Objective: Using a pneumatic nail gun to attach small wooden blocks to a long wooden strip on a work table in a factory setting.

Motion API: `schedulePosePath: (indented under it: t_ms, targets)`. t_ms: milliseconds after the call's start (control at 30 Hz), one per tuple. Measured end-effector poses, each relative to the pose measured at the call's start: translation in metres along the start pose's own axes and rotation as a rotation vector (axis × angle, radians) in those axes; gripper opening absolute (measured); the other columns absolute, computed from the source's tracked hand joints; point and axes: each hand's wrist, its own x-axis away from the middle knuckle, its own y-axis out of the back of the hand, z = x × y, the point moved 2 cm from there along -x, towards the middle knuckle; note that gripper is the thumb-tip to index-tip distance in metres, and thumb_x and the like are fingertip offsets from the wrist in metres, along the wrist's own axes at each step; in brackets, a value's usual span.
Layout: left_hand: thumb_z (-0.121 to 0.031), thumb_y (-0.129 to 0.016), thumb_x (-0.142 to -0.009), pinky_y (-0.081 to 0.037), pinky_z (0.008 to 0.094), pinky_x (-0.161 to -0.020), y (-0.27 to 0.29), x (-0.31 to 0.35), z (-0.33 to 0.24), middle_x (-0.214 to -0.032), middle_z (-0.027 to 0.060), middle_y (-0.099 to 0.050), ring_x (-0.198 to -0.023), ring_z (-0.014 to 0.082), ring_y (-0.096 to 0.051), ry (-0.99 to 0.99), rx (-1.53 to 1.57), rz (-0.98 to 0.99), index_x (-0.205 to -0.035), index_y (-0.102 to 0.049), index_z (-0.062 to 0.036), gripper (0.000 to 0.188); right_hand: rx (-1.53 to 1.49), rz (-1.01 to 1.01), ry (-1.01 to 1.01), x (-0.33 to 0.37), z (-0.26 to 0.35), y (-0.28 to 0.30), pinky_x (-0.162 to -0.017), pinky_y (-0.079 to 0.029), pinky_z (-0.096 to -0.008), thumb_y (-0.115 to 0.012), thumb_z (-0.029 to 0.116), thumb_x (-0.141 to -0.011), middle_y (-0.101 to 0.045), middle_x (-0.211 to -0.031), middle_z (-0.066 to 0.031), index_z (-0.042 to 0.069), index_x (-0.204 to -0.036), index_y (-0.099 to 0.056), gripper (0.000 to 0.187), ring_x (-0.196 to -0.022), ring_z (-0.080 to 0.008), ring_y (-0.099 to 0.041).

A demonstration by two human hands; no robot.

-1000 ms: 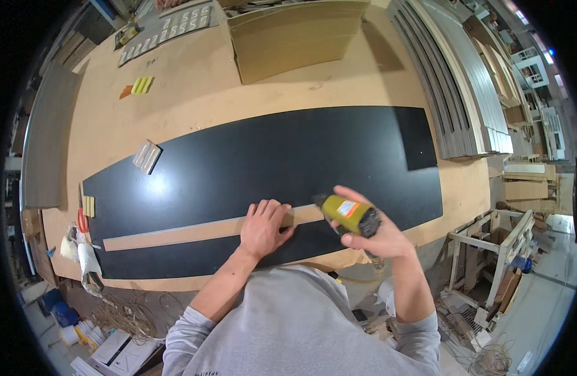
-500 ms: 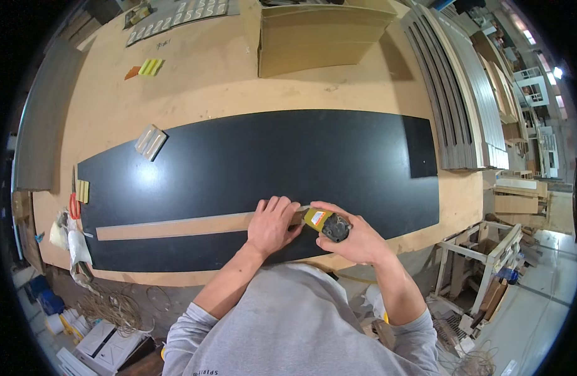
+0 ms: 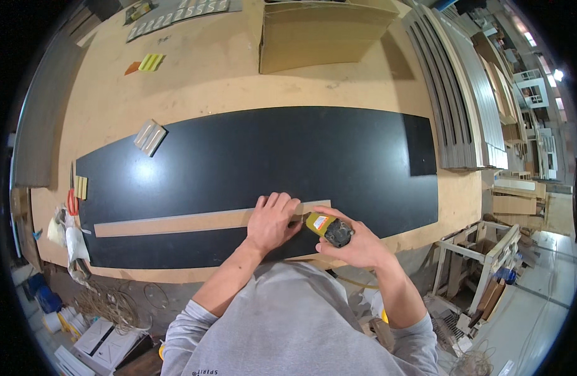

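Note:
A long light-brown strip [image 3: 169, 224] with a pale far edge lies on a dark flat panel [image 3: 238, 156]. Over the strip, right of its middle, is my left hand [image 3: 273, 220], fingers bent across its far edge and thumb at the near side. My right hand [image 3: 356, 241] is closed around a small yellow-green power tool [image 3: 326, 227] with a black end. The tool's front end is tilted down toward the strip near my left thumb; its working tip is too small to make out. The strip's right end shows beyond the tool.
On the panel's far edge rests a small grooved block [image 3: 151, 138]. Red-handled scissors [image 3: 72, 203] lie at the left. A cardboard box [image 3: 326, 37] stands at the back; long grey boards [image 3: 442, 94] are stacked on the right. A yellow ridged piece [image 3: 152, 62] sits far left.
The power tool has shifted slightly right and toward me, turning a little, and now uncovers the strip's right end. My left hand has stayed in place.

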Motion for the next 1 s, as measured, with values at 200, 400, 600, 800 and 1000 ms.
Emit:
schedulePosePath:
  t_ms: [200,400,600,800,1000]
  targets:
    - [-0.028,-0.086,-0.08,-0.045,0.0437,-0.09,0.001,-0.001,-0.001,-0.108,0.006,-0.058,-0.107,0.0265,-0.059,0.001,0.0,-0.003,-0.122,-0.064,-0.0119,0.049,0.016,0.025,-0.089,0.001,0.008,0.003,-0.1,-0.053,-0.0357,-0.084,0.03,-0.086,-0.073,-0.117,-0.0097,0.025,-0.156,-0.055,0.076,-0.108,-0.0222,-0.07]
    - [-0.031,-0.086,-0.082,-0.043,0.0463,-0.099,0.017,0.002,-0.001,-0.117,0.0073,-0.06,-0.115,0.0287,-0.058,0.029,0.014,0.007,-0.13,-0.065,-0.0108,0.055,-0.107,-0.292,0.089,-0.002,-0.01,0.023,-0.115,-0.046,-0.0369,-0.085,0.023,-0.087,-0.066,-0.143,-0.0167,0.019,-0.156,-0.053,0.076,-0.135,-0.0261,-0.061]
    - [-0.027,-0.084,-0.087,-0.04,0.0491,-0.109,0.056,0.053,0.03,-0.126,0.0088,-0.061,-0.123,0.0307,-0.056,0.16,-0.097,0.005,-0.137,-0.064,-0.0093,0.057,0.348,-0.744,0.116,-0.021,-0.054,0.041,-0.111,-0.048,-0.0538,-0.076,0.022,-0.09,-0.051,-0.151,-0.0233,0.006,-0.158,-0.045,0.076,-0.132,-0.0484,-0.055]
    - [-0.022,-0.085,-0.085,-0.044,0.0469,-0.101,0.05,0.072,0.02,-0.111,0.004,-0.062,-0.115,0.0266,-0.059,0.12,-0.194,0.014,-0.109,-0.069,-0.0123,0.031,0.384,-0.622,0.397,-0.026,-0.055,-0.001,-0.118,-0.041,-0.0512,-0.078,0.019,-0.088,-0.05,-0.154,-0.0161,0.014,-0.152,-0.055,0.069,-0.141,-0.0408,-0.048]
    - [-0.022,-0.085,-0.083,-0.044,0.0463,-0.098,0.031,0.104,-0.01,-0.111,0.0044,-0.064,-0.112,0.028,-0.06,0.192,-0.088,-0.108,-0.104,-0.071,-0.0118,0.027,0.509,-0.449,0.375,-0.044,-0.075,-0.042,-0.115,-0.044,-0.05,-0.085,0.023,-0.083,-0.056,-0.146,-0.0067,0.019,-0.144,-0.063,0.065,-0.136,-0.0352,-0.05]
